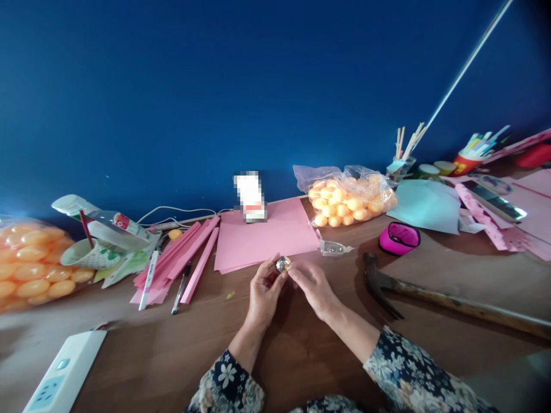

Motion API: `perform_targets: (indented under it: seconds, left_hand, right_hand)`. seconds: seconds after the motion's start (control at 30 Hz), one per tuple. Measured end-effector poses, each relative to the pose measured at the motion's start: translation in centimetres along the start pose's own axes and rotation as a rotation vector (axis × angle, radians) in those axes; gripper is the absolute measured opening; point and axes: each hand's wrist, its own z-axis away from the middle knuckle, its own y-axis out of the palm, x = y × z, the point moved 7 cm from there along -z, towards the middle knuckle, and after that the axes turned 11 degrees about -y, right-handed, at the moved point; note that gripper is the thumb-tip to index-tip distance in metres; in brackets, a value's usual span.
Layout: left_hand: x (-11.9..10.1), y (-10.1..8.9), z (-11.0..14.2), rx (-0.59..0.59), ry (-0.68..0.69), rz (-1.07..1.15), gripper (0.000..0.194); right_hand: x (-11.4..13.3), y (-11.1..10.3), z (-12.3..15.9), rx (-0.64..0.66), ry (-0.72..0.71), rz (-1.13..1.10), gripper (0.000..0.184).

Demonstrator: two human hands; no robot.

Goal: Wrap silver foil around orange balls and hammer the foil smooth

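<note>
A small shiny silver-and-gold ball (pixel 283 264) is pinched between the thumb and fingers of my left hand (pixel 264 291), just above the brown table. My right hand (pixel 317 288) is closed, with its thumb and fingertips pressed together at the ball's right edge. Whether those fingertips grip the ball itself or something tiny on it, I cannot make out. Right behind my hands lie pink paper sheets (pixel 262 238). A small clear plastic packet (pixel 333 248) rests on the table just beyond my right hand.
A claw hammer (pixel 434 298) and a magenta fabric band (pixel 399 238) lie at right. Bagged orange balls stand behind (pixel 344 201) and far left (pixel 34 264). Pink paper strips (pixel 185 246), pens (pixel 148 281) and a white power strip (pixel 64 373) are left. A phone (pixel 252 198) stands against the blue wall.
</note>
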Motion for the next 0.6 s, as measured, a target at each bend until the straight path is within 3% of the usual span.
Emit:
perform_targets:
  seconds: [0.6]
  left_hand:
    - [0.17,-0.43,-0.32,-0.018,0.018,-0.019,0.045]
  right_hand:
    - [0.04,0.10,-0.04,0.030,0.010,0.011,0.021]
